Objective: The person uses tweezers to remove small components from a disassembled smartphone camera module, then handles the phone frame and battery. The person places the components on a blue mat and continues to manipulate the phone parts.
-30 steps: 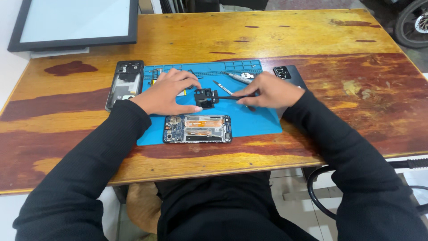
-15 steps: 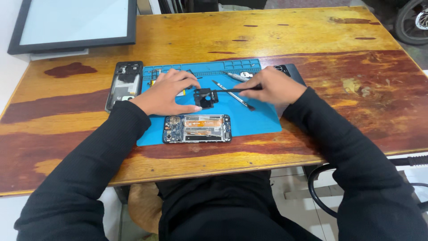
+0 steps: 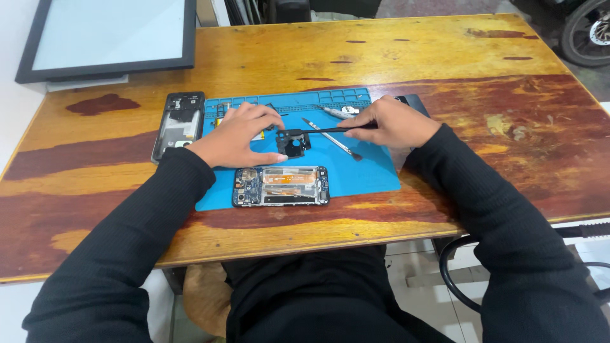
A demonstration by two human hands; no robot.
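Observation:
An opened phone (image 3: 281, 186) with its circuit board showing lies on the near part of a blue work mat (image 3: 356, 168). Behind it sits a small black plastic cover piece (image 3: 292, 142). My left hand (image 3: 238, 133) rests flat on the mat, fingertips against that piece. My right hand (image 3: 391, 122) holds black tweezers (image 3: 324, 130) whose tip reaches the top of the piece.
A phone back cover (image 3: 178, 123) lies left of the mat on the wooden table (image 3: 483, 101). A metal tool (image 3: 332, 138) and small parts lie on the mat. A dark device (image 3: 416, 103) sits behind my right hand. A framed screen (image 3: 111, 38) stands at the back left.
My right hand has moved a little right and back, stretching the tweezers out toward the black piece. My left hand stays by the piece.

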